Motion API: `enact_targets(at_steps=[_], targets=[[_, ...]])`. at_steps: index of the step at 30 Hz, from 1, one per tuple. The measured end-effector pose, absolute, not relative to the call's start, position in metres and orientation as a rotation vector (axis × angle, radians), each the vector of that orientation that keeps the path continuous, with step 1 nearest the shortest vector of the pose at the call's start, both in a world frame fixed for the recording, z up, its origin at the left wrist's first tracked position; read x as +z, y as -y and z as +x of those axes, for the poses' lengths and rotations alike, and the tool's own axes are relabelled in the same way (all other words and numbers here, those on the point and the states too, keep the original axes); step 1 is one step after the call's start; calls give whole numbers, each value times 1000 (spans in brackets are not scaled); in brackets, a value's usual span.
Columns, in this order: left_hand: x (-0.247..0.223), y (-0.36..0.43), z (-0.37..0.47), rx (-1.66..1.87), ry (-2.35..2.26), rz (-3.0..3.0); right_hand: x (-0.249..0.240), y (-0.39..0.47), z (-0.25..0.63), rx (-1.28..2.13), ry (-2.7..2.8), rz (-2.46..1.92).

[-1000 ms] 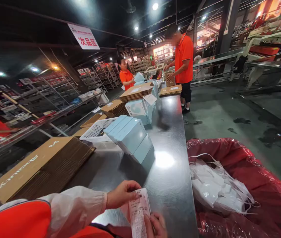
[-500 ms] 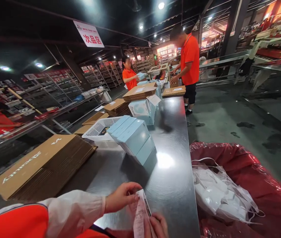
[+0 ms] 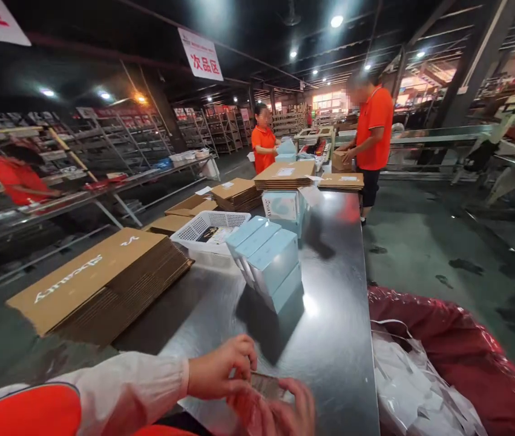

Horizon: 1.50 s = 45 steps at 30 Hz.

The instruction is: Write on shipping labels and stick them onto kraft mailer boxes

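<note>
At the bottom of the head view, my left hand (image 3: 223,367) has its fingers pinched at the edge of a thin, partly see-through packet (image 3: 261,393). My right hand (image 3: 291,409) grips the packet's other side, its lower part blurred and cut by the frame. Both hands are over the near part of the metal table (image 3: 330,339). Just beyond them stands a stack of light blue boxes (image 3: 268,257). A white perforated basket (image 3: 212,233) holding cards or papers sits behind and left of that stack.
Flattened cardboard boxes (image 3: 98,284) are piled at left. More cartons (image 3: 284,172) and blue boxes (image 3: 282,206) stand farther along the table. A red-lined bin (image 3: 457,345) with white material is at right. Two people in orange work at the far end, another at far left.
The view has turned left, so the scene sits farther right. The printed white paper between my hands no longer shows; a thin see-through packet is there now.
</note>
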<state>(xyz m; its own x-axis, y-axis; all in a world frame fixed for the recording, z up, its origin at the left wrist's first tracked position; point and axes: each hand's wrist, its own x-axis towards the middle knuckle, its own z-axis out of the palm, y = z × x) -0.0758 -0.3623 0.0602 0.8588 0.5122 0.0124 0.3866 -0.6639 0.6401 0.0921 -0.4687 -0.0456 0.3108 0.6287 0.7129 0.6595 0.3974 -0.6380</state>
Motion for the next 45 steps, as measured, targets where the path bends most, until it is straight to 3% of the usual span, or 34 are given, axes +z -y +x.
enact_targets(at_steps=[3, 8, 13, 16, 21, 24, 29, 34, 41, 45], targets=[[78, 351, -105, 363, -777, 2300, -5, 450, 97, 222, 1570, -1169], [113, 329, -166, 530, -887, 1704, 68, 409, 67, 974, 1710, -956], [141, 308, -246, 570, -858, 1177, 101, 374, -25, 1433, 1375, -576], [147, 298, -305, 670, -786, 1087, 111, 358, -92, 1563, 1246, -602], [138, 294, -412, 1012, -730, 1229, 127, 334, -212, 1488, 1282, -921], [129, 300, -466, 1128, -577, 1310, 132, 324, -283, 1287, 1270, -1158], [114, 315, -526, 1146, -833, 1044, 139, 309, -361, 793, 1381, -1376], [104, 327, -571, 1150, -1018, 1010, 155, 293, -409, 1157, 1907, -1229], [78, 336, -612, 1344, -1486, 812, 146, 286, -472, 921, 2126, -1265], [75, 322, -642, 1441, -1413, 716, 138, 243, -502, 841, 2033, -1224]])
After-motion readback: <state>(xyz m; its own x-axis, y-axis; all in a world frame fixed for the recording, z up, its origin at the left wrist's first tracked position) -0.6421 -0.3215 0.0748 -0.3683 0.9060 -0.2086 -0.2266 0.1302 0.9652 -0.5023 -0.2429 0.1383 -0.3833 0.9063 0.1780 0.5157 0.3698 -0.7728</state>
